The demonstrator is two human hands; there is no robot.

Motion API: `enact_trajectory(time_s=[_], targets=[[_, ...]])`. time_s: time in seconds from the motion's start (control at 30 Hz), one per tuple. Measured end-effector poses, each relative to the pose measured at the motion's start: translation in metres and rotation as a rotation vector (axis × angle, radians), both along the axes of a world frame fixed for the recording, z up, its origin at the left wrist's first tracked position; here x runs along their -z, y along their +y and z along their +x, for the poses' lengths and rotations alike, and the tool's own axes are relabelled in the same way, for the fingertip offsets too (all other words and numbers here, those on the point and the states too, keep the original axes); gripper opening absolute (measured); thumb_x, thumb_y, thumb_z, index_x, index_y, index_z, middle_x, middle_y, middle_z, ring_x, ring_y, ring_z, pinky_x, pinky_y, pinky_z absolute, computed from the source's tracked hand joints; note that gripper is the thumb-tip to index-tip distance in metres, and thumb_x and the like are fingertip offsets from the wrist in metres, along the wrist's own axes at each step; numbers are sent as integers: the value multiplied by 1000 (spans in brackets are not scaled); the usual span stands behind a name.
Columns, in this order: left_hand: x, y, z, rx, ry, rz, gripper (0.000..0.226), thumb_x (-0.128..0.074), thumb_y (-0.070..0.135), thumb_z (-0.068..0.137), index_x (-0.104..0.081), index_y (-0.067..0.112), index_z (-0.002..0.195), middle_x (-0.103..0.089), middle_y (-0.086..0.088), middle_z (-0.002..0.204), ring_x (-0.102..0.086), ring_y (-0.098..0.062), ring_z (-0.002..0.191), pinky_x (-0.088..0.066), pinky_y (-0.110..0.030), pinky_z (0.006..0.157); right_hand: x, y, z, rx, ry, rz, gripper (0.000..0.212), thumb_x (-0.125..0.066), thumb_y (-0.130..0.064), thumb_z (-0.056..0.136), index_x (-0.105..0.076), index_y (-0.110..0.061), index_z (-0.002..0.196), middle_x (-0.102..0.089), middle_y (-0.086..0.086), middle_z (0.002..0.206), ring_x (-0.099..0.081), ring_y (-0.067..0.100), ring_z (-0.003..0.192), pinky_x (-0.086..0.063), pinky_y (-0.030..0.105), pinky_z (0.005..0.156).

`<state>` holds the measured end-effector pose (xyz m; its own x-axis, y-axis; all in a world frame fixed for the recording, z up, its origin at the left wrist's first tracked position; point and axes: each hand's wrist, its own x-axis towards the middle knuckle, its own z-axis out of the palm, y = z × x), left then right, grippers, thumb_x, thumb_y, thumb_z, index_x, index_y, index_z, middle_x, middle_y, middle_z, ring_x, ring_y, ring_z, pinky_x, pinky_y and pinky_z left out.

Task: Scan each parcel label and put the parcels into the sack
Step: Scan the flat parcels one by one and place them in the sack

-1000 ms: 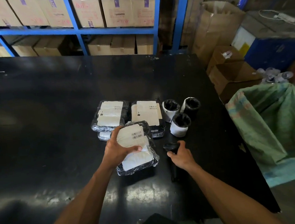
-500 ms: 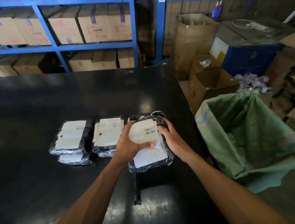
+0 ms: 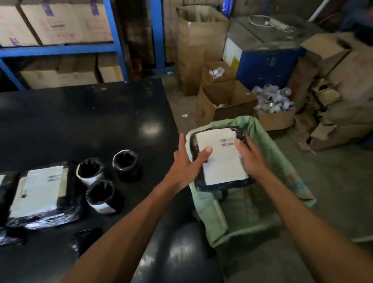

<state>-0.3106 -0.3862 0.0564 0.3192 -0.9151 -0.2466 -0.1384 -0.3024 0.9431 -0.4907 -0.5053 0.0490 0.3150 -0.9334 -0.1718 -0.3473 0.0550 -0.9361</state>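
Observation:
A flat black-wrapped parcel (image 3: 219, 158) with a white label hangs over the open mouth of the green sack (image 3: 275, 158) beside the table. My right hand (image 3: 251, 160) grips the parcel's right edge, thumb on the label. My left hand (image 3: 184, 166) lies against its left edge with straight fingers, only the thumb touching the label. The black scanner (image 3: 88, 239) lies on the table near its front edge. Two more flat labelled parcels (image 3: 40, 196) and three small black rolls (image 3: 100, 197) sit on the table to the left.
The black table (image 3: 89, 127) ends just left of the sack. Open cardboard boxes (image 3: 225, 102), a tall brown box and a blue drum stand on the floor behind the sack. Blue shelving with cartons (image 3: 58, 24) lines the back wall.
The parcel has travelled right, off the table and over the sack, carried between both hands. My left fingers have straightened. The scanner stays on the table.

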Motion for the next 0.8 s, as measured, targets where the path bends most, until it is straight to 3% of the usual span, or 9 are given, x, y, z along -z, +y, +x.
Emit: enact_trajectory(time_s=[0.1, 0.2, 0.33, 0.43, 0.53, 0.63, 0.7, 0.8], targets=[[14, -28, -24, -19, -145, 43, 93, -41, 79, 86, 5, 41, 156, -8, -4, 162, -16, -33, 149, -21, -54, 120, 14, -41, -32, 61, 48, 47, 50, -51, -45, 105, -43, -35, 154, -62, 2, 138, -63, 23, 119, -51, 41, 103], [38, -53, -34, -70, -308, 91, 90, -37, 75, 90, 6, 34, 158, 2, -10, 164, -7, -38, 150, -20, -57, 119, 40, -64, -53, 68, 153, 81, 56, -50, -45, 106, -37, -31, 158, -53, -2, 144, -54, 22, 127, -43, 40, 110], [67, -75, -35, -52, -347, 209, 90, -39, 71, 93, 7, 30, 159, 16, -13, 164, -3, -40, 151, -18, -57, 120, 97, -75, -63, -32, 326, 183, 61, -49, -44, 106, -29, -30, 162, -45, 1, 156, -46, 25, 140, -36, 40, 116], [81, -89, -40, -72, -377, 264, 90, -41, 65, 96, 10, 26, 158, 11, -20, 164, -8, -41, 151, -18, -55, 121, 142, -77, -59, -144, 413, 285, 62, -53, -46, 104, -30, -33, 160, -46, 5, 157, -49, 29, 138, -40, 47, 116], [90, -97, -39, -46, -454, 259, 96, -48, 59, 96, 16, 22, 157, 3, -23, 164, -14, -43, 149, -22, -56, 118, 179, -73, -49, -250, 481, 387, 60, -53, -42, 105, -33, -31, 160, -48, 6, 154, -50, 27, 135, -40, 45, 116], [100, -94, -23, 1, -475, 186, 104, -55, 53, 95, 23, 18, 155, 11, -15, 165, -4, -35, 152, -22, -56, 119, 213, -64, -41, -255, 532, 495, 58, -51, -44, 104, -31, -34, 159, -47, 1, 153, -48, 30, 136, -38, 46, 117], [102, -90, -15, 11, -450, 144, 108, -60, 47, 94, 26, 20, 154, 14, -8, 166, -2, -30, 153, -22, -55, 120, 237, -52, -41, -250, 493, 541, 58, -48, -39, 107, -28, -31, 160, -46, 1, 154, -46, 30, 138, -37, 46, 116], [102, -87, -10, 3, -449, 104, 110, -63, 42, 94, 27, 22, 154, 10, -10, 166, -5, -32, 153, -24, -49, 121, 243, -32, -37, -221, 451, 599, 59, -44, -36, 109, -19, -33, 162, -40, 6, 158, -43, 31, 140, -36, 43, 114]])
